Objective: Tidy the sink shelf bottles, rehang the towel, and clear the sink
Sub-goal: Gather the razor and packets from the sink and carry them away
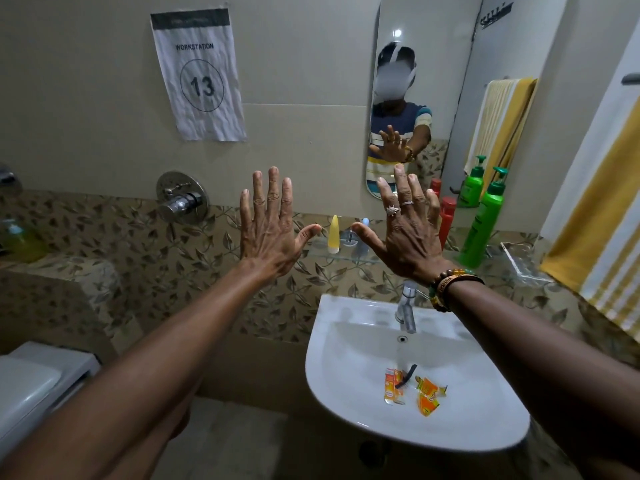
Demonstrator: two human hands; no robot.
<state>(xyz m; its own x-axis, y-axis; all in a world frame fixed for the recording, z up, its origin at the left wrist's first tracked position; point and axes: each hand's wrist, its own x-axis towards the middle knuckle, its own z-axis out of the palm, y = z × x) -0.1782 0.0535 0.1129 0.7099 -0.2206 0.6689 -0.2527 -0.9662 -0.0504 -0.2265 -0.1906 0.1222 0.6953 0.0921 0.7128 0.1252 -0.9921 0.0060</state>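
Right hand [405,233], spread wide and empty like the left hand [273,233], hovers nearer the upright green plastic pump bottle [483,223] at the right end of the clear glass shelf [349,255], orange wrappers [427,393] lying low in the white ceramic sink [346,344].

Glass shelf [341,253] is on the wall above the sink, bottles standing upright on it. Small yellow tube [334,234] stands cap-down near the left end. Small blue-topped item [365,224] is just beside it, mostly hidden. Red bottle [448,216] is further right, partly hidden. Tall green pump bottle [484,225] is next to it, nozzle pointing left. Yellow-and-white striped towel [599,216] hangs at the far right, past the shelf end. White sink [485,410] is dry-looking. In the basin lie an orange sachet [394,388], crumpled orange wrappers [429,394] and a dark strip [407,375], all close together near the middle.
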